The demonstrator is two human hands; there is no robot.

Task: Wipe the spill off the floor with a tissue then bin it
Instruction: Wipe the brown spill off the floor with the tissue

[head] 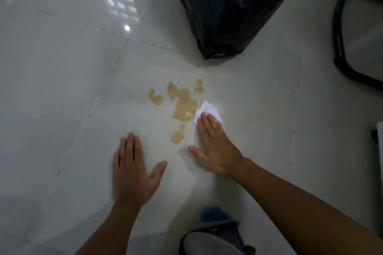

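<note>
A light-brown spill (182, 103) lies in several blotches on the glossy white tiled floor (62, 89). A crumpled white tissue (207, 111) rests at the spill's right edge. My right hand (215, 145) lies flat with its fingertips pressing on the tissue, thumb spread to the left. My left hand (132, 174) is flat on the floor to the lower left of the spill, fingers together, holding nothing. A black bin bag (230, 6) stands just beyond the spill at the top.
A black chair base (342, 47) curves along the right side. A grey edge of furniture (379, 151) shows at the far right. My foot in a blue sock and grey sandal (215, 232) is at the bottom.
</note>
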